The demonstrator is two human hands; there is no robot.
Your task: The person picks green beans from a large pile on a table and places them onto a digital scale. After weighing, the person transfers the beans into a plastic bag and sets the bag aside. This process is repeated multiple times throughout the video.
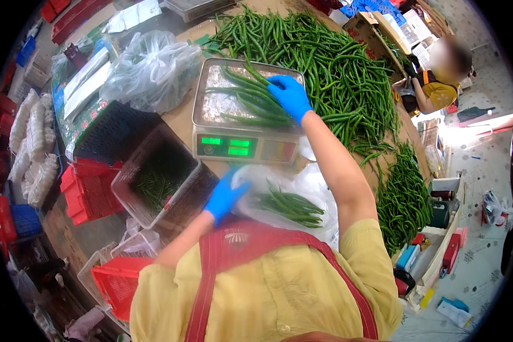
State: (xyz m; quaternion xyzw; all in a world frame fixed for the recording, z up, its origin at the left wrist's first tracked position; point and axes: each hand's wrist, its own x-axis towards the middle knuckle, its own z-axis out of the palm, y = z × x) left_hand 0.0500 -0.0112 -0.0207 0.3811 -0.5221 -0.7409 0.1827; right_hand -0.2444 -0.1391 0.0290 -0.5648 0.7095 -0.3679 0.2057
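Centre, the blue-gloved left hand (225, 196) meets a clear plastic bag (325, 194); upper centre, the blue-gloved right hand (289, 97) bends fingers over slender green peppers (252, 98) on a metal-topped scale (276, 150); both grips unclear. Brown tabletop (178, 130); pale patterned floor (474, 248), right.

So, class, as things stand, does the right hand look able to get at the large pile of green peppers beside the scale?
Probably yes: the gloved right hand, at the peppers on the scale, is close to the large pile, and nothing tall appears between them.
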